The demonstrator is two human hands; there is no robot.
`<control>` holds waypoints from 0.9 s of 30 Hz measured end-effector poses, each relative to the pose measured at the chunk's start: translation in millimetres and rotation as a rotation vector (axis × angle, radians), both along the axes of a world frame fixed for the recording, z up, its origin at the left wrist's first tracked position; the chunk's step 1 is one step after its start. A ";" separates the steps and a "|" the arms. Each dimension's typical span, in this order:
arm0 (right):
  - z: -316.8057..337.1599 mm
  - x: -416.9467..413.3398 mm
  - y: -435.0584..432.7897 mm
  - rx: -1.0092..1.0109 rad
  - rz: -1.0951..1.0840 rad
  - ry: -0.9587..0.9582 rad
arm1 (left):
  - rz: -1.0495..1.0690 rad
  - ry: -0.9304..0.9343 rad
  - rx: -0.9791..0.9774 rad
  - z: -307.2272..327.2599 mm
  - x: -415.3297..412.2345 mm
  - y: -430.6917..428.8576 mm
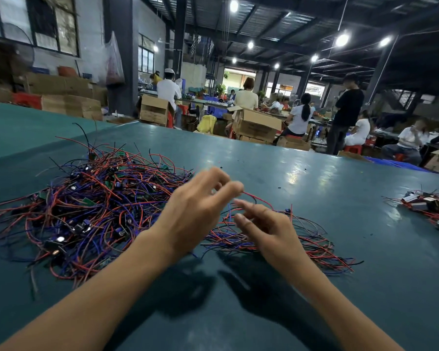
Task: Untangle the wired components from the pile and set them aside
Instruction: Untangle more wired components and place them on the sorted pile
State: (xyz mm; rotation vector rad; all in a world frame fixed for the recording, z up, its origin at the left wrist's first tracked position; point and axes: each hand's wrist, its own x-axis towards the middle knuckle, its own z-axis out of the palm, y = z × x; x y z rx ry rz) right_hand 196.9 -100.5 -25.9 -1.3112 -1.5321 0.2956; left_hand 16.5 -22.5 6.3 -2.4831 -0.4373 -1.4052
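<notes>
A big tangled pile of red, blue and black wired components (86, 206) lies on the left of the green table (340, 249). A smaller, looser bundle of set-aside wires (312, 244) lies right of centre. My left hand (195, 214) hovers between the two and pinches a red wire (259, 200) at its end with thumb and fingers. That wire arcs down to the right into the smaller bundle. My right hand (266, 229) is just below it, fingers loosely curled; whether it holds a wire I cannot tell.
Another small heap of components with grey metal parts (428, 206) sits at the table's right edge. Beyond the far table edge are cardboard boxes (256, 125) and several seated and standing workers.
</notes>
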 end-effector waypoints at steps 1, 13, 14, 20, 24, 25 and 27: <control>2.3 1.0 1.2 -0.049 0.060 0.113 | -0.039 0.061 -0.010 -0.5 2.3 -4.7; 18.8 5.1 -4.3 -0.137 0.346 0.898 | -0.141 0.158 -0.150 -2.1 6.1 -6.3; 20.5 6.8 -4.4 -0.130 0.345 0.931 | -0.138 0.167 -0.144 -3.3 6.3 -4.7; 17.8 6.2 -0.1 -0.178 0.301 0.828 | -0.171 0.169 -0.148 -7.3 11.2 -4.4; 13.2 11.7 1.2 -0.139 0.236 0.882 | -0.167 0.117 -0.235 -12.7 11.6 -0.1; 12.9 14.8 0.7 -0.120 0.207 0.866 | -0.154 0.104 -0.269 -15.2 11.3 2.6; 12.4 20.8 -0.3 -0.079 0.160 0.830 | -0.142 0.094 -0.358 -20.8 10.5 8.6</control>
